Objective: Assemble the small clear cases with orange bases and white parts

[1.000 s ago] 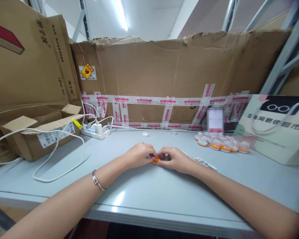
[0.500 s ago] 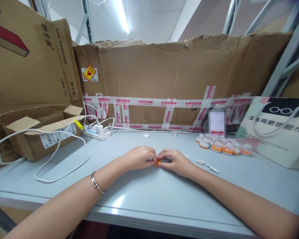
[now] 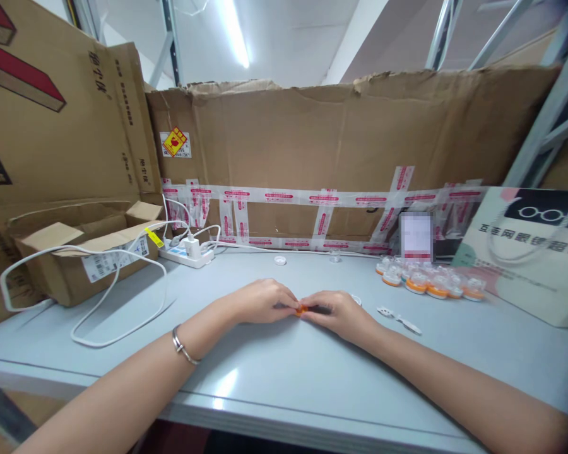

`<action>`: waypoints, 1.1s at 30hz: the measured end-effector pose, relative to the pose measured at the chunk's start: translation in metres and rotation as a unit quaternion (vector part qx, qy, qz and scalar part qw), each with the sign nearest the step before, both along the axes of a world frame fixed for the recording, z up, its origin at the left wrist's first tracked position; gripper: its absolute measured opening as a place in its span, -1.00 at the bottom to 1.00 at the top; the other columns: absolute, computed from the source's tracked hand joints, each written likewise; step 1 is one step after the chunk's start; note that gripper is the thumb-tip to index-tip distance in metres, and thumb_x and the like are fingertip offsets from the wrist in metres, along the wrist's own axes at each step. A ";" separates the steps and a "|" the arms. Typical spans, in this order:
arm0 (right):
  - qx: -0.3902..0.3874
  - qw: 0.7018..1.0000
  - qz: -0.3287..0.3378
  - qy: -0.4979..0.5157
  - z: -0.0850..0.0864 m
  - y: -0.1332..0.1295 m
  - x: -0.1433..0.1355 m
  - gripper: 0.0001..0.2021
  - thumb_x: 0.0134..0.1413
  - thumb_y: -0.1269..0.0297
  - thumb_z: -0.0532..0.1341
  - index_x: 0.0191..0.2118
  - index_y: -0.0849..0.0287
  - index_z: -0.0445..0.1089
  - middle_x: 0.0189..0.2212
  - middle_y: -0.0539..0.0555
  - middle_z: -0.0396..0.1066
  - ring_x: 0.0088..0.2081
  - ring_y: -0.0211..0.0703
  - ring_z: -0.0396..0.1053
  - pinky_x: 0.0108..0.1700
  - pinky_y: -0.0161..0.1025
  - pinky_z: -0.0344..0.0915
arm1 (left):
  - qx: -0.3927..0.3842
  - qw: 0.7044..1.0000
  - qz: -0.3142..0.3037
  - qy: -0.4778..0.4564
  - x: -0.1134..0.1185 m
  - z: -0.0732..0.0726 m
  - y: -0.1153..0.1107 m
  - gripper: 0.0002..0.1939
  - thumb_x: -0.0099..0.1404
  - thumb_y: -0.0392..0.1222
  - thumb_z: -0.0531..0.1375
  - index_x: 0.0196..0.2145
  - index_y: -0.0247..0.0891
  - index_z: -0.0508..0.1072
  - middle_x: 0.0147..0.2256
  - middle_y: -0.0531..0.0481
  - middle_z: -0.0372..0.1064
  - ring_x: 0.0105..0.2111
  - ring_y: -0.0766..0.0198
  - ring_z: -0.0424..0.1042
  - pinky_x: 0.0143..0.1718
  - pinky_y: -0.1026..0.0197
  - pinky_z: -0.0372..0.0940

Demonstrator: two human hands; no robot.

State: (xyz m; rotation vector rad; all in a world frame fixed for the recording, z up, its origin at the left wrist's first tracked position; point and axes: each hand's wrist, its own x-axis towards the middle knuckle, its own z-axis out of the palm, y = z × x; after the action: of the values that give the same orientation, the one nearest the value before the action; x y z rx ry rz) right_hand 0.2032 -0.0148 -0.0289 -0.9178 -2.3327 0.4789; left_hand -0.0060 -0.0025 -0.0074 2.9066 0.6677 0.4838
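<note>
A small orange piece is pinched between the fingertips of both hands, just above the grey table. My left hand grips it from the left, with fingers bent and closed. From the right, my right hand holds it between thumb and fingers. The fingertips hide much of the piece. A white ring-like part lies partly hidden behind my right hand. Right of that hand rests a white tool. Several clear-topped cases with orange bases are grouped at the right.
A white round cap and a clear piece lie near the back. At the left stand an open carton, a power strip and a looped white cable. A paper bag stands at the right.
The fingers of my right hand have straightened a little around the orange piece, showing more of it. The whole view has shifted slightly.
</note>
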 end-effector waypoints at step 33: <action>0.020 1.000 -0.014 -0.014 0.001 -0.004 0.001 -0.81 0.01 0.25 0.17 -0.25 0.13 0.46 -0.33 0.02 0.49 -0.31 -0.23 0.41 -0.23 -0.32 0.28 | -0.017 1.000 0.017 0.020 0.000 0.006 -0.001 -0.73 0.27 -0.24 0.02 -0.16 -0.22 0.46 -0.21 -0.03 0.46 -0.23 0.29 0.43 -0.16 0.31 0.22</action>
State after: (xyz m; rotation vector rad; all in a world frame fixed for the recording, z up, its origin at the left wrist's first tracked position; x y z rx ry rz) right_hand 0.2037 -0.0189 -0.0277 -0.9427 -2.3435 0.4080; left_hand -0.0063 -0.0039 -0.0015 2.8836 0.7243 0.4158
